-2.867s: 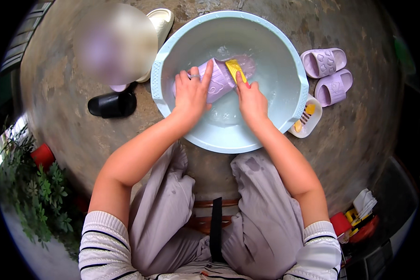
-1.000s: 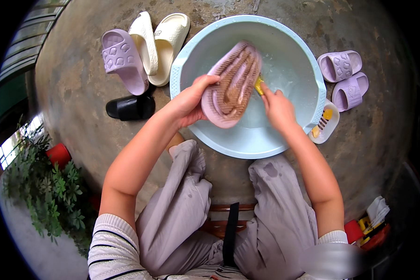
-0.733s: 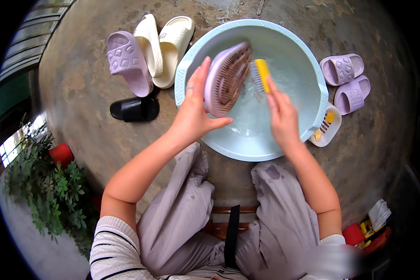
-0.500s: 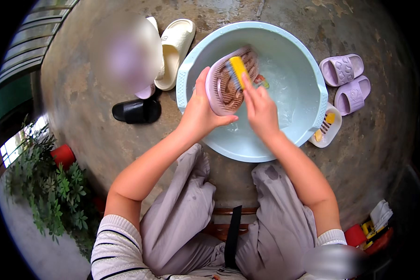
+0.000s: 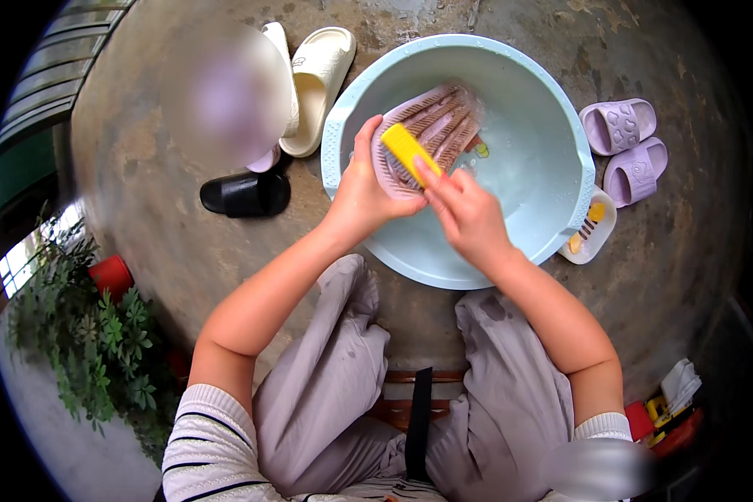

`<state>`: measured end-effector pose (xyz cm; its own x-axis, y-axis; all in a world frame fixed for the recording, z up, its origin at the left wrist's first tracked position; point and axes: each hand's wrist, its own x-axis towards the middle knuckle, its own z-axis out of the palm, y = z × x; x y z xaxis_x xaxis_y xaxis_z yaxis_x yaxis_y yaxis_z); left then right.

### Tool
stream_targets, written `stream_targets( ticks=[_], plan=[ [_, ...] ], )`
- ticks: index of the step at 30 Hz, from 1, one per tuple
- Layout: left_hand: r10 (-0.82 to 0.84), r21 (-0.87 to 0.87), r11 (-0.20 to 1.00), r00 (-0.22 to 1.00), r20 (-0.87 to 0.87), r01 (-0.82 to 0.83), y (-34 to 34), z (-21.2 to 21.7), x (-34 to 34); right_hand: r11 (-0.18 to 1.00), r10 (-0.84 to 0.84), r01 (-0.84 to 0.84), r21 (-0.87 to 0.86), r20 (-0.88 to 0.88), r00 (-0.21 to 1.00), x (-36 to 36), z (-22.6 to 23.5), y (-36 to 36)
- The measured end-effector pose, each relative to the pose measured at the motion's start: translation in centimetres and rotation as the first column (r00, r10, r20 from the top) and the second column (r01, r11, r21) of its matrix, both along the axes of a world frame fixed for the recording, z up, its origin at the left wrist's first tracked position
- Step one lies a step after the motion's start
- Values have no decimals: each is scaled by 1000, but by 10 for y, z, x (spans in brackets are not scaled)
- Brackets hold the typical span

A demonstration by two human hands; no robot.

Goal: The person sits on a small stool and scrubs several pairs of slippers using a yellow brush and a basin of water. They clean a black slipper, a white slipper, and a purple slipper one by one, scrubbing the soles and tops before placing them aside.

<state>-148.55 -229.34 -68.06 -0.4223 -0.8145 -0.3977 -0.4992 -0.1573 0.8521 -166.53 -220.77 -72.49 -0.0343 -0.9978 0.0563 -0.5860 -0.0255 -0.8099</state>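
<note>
A pale blue plastic basin with water stands on the concrete floor in front of my knees. Over it my left hand grips a lilac slipper by its near end, ribbed sole facing up. My right hand holds a yellow scrubbing brush pressed on that sole.
A pair of small lilac slippers lies right of the basin, a white soap dish against its rim. Cream slippers and a black shoe lie to the left. A green plant in a red pot stands lower left.
Earlier both hands pressed the slipper down in the water. The left hand lifted and turned it sole up, and the right hand brought the yellow brush onto the sole.
</note>
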Motion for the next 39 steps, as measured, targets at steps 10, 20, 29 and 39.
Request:
stream_targets(
  ticks=[10,20,29,39],
  plan=[
    [-139,-258,956,990,32,142,12,-19,-2,985,-150,149,87,3,989,-3,2,-14],
    [-40,-316,947,997,65,59,16,-13,-16,999,-39,39,-4,52,998,0,19,-4],
    [-154,-436,879,980,126,194,1,-8,-16,997,76,-76,9,51,996,-22,34,33],
    [-146,-407,895,982,122,184,-10,-9,0,999,9,-12,37,72,997,-28,2,51]
  ],
)
